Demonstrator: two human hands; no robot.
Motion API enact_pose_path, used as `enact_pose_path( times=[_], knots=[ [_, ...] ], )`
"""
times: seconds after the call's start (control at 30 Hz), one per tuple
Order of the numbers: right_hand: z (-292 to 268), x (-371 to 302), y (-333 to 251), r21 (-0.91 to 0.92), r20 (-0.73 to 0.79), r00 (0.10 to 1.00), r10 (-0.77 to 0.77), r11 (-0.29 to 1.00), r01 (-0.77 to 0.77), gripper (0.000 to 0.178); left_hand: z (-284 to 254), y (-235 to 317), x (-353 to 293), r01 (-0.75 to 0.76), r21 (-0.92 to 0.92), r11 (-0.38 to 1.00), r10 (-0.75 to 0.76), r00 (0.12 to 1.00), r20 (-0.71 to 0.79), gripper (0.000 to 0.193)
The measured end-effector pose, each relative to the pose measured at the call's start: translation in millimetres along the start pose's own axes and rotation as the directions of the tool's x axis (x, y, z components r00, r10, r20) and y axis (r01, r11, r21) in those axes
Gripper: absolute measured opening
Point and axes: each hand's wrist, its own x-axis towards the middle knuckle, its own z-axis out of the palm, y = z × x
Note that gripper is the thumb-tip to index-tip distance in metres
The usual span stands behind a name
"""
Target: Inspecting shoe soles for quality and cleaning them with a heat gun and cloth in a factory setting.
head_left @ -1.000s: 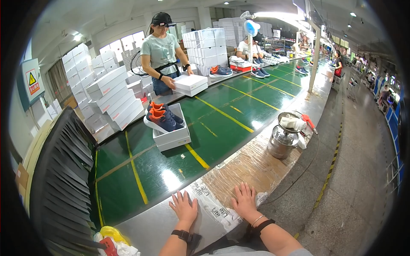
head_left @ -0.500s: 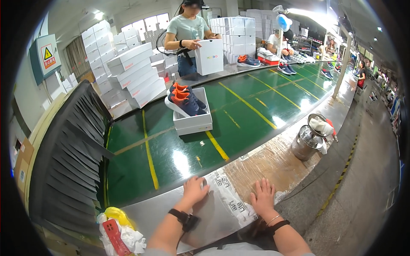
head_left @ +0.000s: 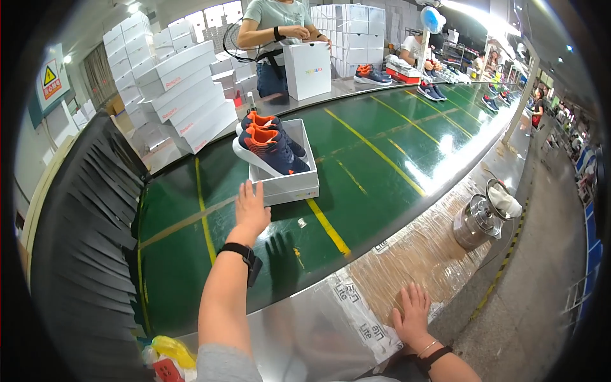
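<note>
The left hand (head_left: 251, 207) reaches out flat and open, fingertips just beside the shoebox (head_left: 287, 184). The right hand (head_left: 412, 315) lies spread on the taped counter (head_left: 382, 267), holding nothing.

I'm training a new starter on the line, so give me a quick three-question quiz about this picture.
1. True or false: the left hand is stretched toward the open white box on the green belt.
2. What lies in that box? A) a pair of dark blue shoes with orange trim B) a metal can C) a roll of tape
3. What does the right hand rest on?

Key: 1 true. 2 A, the shoes. 3 The taped bench edge beside the belt, palm down.
</note>
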Motion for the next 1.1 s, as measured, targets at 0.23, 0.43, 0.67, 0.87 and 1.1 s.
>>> enact_pose_path(
  times=[0.23,0.43,0.67,0.87,1.1],
  knots=[
    [-5,5,-7,0.017,0.036,0.999,0.023,1.000,-0.024,0.056,30,-23,38,-0.018,0.099,0.995,0.021,0.999,-0.027,0.066],
    [-4,3,-3,0.019,0.069,0.996,0.053,0.998,-0.054,0.057,20,23,4,-0.182,-0.010,0.983,0.182,0.982,-0.047,0.036],
    [-1,4,2,0.014,0.057,0.997,0.050,0.999,-0.051,0.058,-40,28,-43,-0.270,-0.232,0.934,0.343,0.856,0.386,0.030],
    [-5,5,-4,0.005,0.078,0.997,0.022,1.000,-0.023,0.059,-139,1,28,-0.478,-0.056,0.876,0.481,0.874,0.071,0.046],
    [-7,4,-1,0.015,0.097,0.995,0.022,1.000,-0.023,0.062,-111,-17,114,-0.312,0.159,0.937,0.144,0.757,0.638,0.071]
  ],
)
